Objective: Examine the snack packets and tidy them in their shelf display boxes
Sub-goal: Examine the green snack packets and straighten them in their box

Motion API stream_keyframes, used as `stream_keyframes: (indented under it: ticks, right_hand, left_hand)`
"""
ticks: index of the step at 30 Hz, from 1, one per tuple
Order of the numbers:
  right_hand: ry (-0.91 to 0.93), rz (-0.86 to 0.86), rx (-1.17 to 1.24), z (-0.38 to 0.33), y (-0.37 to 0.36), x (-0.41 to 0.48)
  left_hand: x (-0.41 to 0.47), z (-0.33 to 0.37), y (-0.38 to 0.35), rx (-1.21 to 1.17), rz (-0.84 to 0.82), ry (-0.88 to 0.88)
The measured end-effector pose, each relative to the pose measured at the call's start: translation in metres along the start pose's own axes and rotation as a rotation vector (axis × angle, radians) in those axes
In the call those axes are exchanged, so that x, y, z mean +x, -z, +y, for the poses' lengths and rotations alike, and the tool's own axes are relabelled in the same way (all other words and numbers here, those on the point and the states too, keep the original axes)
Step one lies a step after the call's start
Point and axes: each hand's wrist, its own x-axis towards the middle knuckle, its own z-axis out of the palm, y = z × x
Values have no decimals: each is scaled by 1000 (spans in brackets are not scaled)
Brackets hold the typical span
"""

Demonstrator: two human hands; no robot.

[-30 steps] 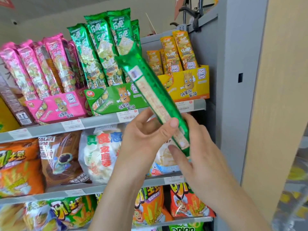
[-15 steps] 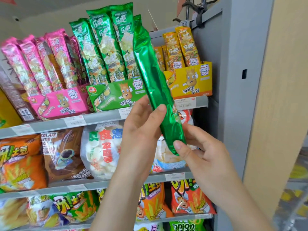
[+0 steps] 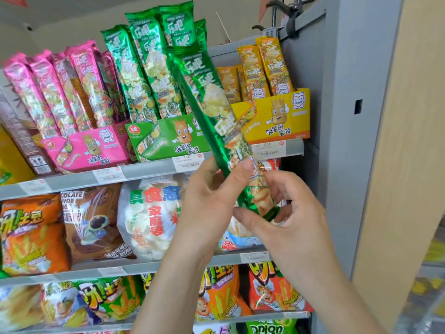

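I hold a long green snack packet [image 3: 212,109] tilted in front of the top shelf, its printed front facing me. My left hand [image 3: 212,201] grips its lower part with the thumb across the front. My right hand [image 3: 289,218] pinches the bottom end between thumb and fingers. Behind it stands the green display box [image 3: 166,138] with several upright green packets [image 3: 144,68]. A pink display box [image 3: 96,148] with pink packets [image 3: 60,88] stands to the left. A yellow display box [image 3: 277,116] with orange-yellow packets [image 3: 265,66] stands to the right.
Price tags run along the grey shelf edge [image 3: 144,169]. Lower shelves hold orange chip bags [image 3: 31,232], a brown bag [image 3: 94,222] and a white cracker bag [image 3: 149,218]. A grey upright [image 3: 346,141] and a beige wall [image 3: 409,141] close off the right.
The packet has turned in my hands from its plain back and side to its printed front. My right hand moved from beneath it to pinching its bottom end.
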Motion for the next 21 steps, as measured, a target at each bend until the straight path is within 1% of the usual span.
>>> stream_keyframes:
  ticks: [2,5,7,10,12,14,15,17,19,21]
  right_hand:
    - [0,-80,54,2,3,0]
    - [-30,-246,240,3,8,2]
    - [-66,-272,310,1,10,4]
    - [-45,-189,371,0,9,8]
    - [23,-90,302,-1,8,8]
    - [123,-9,189,-6,10,12]
    - [160,4,140,-10,13,18]
    - [192,-6,103,-19,20,36]
    - [223,-44,163,-30,25,61]
    - [232,-90,262,-45,25,89]
  left_hand:
    - [4,1,4,-25,30,-27]
    - [13,1,9,-85,111,-24]
    - [16,4,8,-87,125,-46]
    - [23,9,5,-161,148,-40]
    - [30,15,5,-264,110,-61]
    - [37,22,7,-305,84,-93]
    - [40,25,9,-278,95,-100]
    - [45,29,15,-145,113,-117]
    - [48,30,20,18,62,-170]
    - [50,28,23,132,10,-230]
